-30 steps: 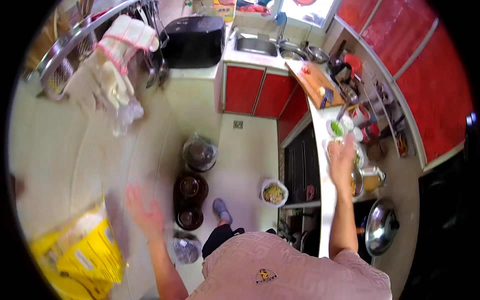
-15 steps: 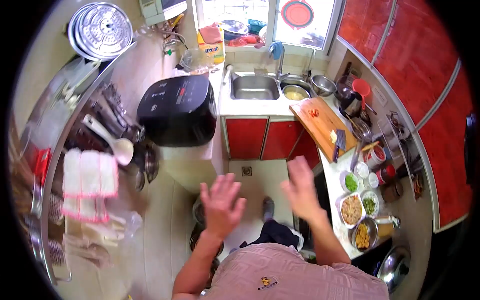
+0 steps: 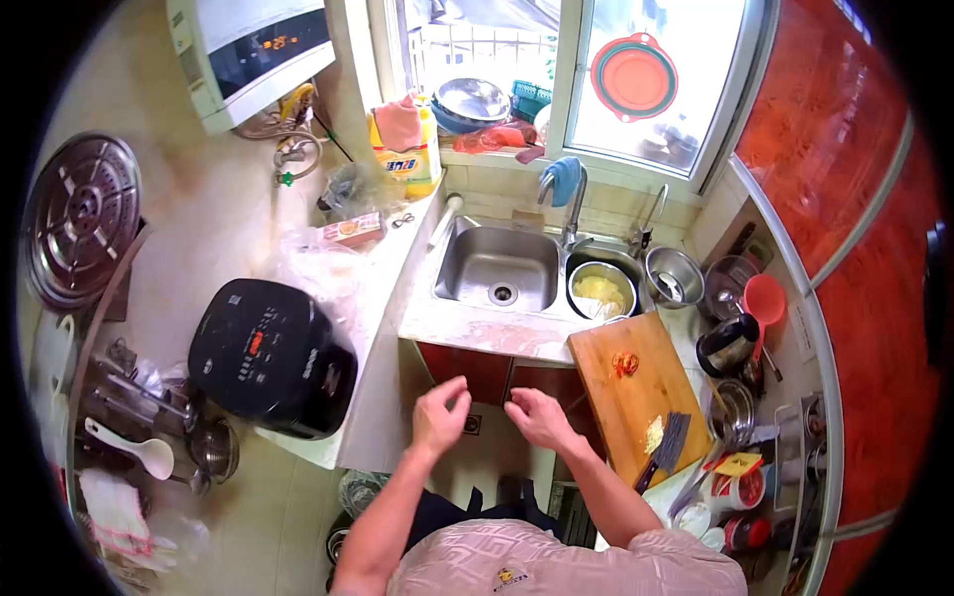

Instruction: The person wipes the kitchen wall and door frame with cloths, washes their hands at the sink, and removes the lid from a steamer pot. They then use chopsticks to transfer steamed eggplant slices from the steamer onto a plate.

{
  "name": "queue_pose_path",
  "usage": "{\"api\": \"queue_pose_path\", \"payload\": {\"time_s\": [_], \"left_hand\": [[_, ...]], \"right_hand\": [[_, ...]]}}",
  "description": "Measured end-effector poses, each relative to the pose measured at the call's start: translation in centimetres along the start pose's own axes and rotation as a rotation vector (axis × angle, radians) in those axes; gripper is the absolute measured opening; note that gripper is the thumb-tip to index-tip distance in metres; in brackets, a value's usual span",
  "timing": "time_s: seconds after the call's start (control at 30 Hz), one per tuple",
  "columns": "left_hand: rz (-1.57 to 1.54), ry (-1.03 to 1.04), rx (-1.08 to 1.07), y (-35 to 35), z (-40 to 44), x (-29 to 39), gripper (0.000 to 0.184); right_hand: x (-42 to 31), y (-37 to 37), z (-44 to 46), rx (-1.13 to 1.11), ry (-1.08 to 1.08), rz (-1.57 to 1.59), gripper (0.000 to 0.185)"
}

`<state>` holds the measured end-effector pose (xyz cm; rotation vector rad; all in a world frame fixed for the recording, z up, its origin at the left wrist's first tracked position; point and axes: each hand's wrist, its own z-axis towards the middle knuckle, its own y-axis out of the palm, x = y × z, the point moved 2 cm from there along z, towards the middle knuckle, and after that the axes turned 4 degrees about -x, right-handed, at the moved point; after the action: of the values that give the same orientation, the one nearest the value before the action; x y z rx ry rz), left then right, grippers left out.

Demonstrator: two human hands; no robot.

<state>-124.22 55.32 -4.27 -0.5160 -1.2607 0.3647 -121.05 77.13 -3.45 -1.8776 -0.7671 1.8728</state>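
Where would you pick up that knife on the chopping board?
Grip the knife by its handle, probably with the right hand coming from the near side: the handle points back that way, while the dark blade lies on the wooden chopping board, pointing away.

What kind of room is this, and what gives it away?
A kitchen, probably a home one: a steel sink under the window, a cutting board with a cleaver and chopped food on it, and a black countertop cooker with a lit display.
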Motion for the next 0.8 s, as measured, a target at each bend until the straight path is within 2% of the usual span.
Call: {"api": "queue_pose_path", "payload": {"time_s": [0.03,0.1,0.13,0.17,0.23,0.3,0.43,0.57,0.63,0.7,0.77,0.8], "left_hand": [[-0.028,-0.011,0.043,0.5,2.8,-0.5,0.03],[-0.008,-0.051,0.082,0.8,8.7,-2.0,0.029],[0.011,-0.008,0.167,0.0,11.2,-0.4,0.028],[0.025,0.035,0.255,-0.9,13.9,1.4,0.028],[-0.074,-0.107,0.314,-1.1,20.8,-0.2,0.025],[-0.221,-0.045,0.408,-2.9,28.0,-0.9,0.027],[-0.158,-0.033,0.536,-7.6,42.1,-2.0,0.03],[-0.047,-0.064,0.622,-10.9,54.7,-4.6,0.024],[0.069,-0.056,0.66,-13.0,59.5,-5.0,0.03],[0.172,0.122,0.721,-14.6,65.0,-6.8,0.039],[0.367,0.135,0.643,-15.0,67.0,-6.6,0.048],[0.508,0.056,0.539,-15.9,66.3,-4.1,0.05]], "right_hand": [[1.8,-0.5,2.6,0.072,-0.048,0.054,0.036],[2.3,-3.8,6.7,-0.094,0.248,0.215,0.035],[4.3,-4.4,9.0,-0.074,0.249,0.266,0.034],[6.2,-4.9,11.4,-0.007,0.237,0.376,0.032],[9.1,-6.4,16.1,0.113,0.183,0.432,0.03],[8.7,-9.7,20.0,0.229,0.095,0.519,0.021],[7.5,-16.3,27.6,0.347,-0.025,0.612,0.017],[8.0,-21.2,34.7,0.498,0.2,0.466,0.024],[9.3,-23.6,38.4,0.591,0.106,0.203,0.041],[10.7,-25.4,41.2,0.737,0.145,0.155,0.052],[9.7,-26.5,43.1,0.768,0.128,0.203,0.055],[9.3,-26.9,44.0,0.778,0.116,0.227,0.056]]}}
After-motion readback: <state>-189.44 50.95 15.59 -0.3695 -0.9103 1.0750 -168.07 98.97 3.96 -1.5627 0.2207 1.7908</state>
